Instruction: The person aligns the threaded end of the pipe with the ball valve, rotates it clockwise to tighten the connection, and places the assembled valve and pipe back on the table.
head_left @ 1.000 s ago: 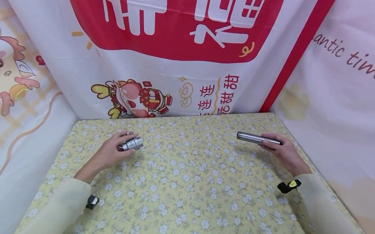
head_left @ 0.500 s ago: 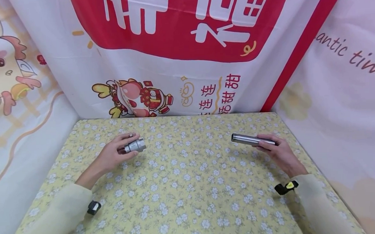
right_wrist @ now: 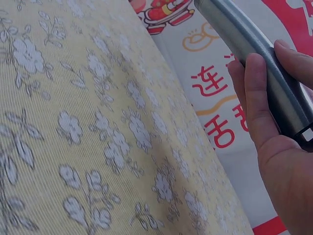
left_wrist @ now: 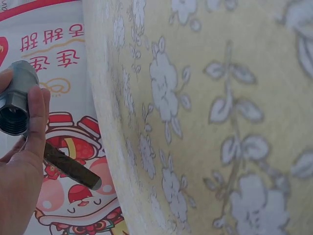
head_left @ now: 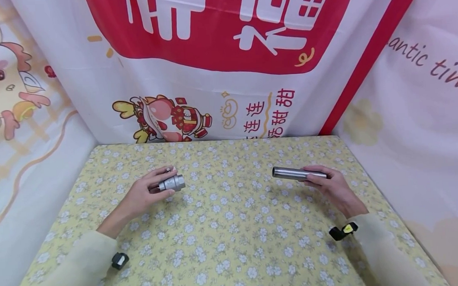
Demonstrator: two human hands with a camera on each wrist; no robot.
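My left hand (head_left: 146,192), at the left of the table in the head view, grips a silver ball valve (head_left: 174,183). Its hexagonal end points right. In the left wrist view the valve (left_wrist: 18,88) shows a threaded opening, and a dark lever handle (left_wrist: 73,166) sticks out past the fingers. Over on the right, my right hand (head_left: 334,189) holds a shiny steel pipe (head_left: 289,173) between thumb and fingers. The pipe's hollow end faces left, toward the valve, with a wide gap between the two. In the right wrist view the pipe (right_wrist: 259,54) slants up and away from the palm (right_wrist: 288,171).
A table with a yellow flowered cloth (head_left: 225,229) lies under both hands. White printed curtains (head_left: 194,75) rise at its back edge and along both sides. Black straps with small cameras sit at the left wrist (head_left: 120,260) and right wrist (head_left: 343,231).
Both hands have moved inward, bringing the valve and the pipe closer together. The pipe has shifted left and turned a little more level; the valve has moved right and slightly nearer.
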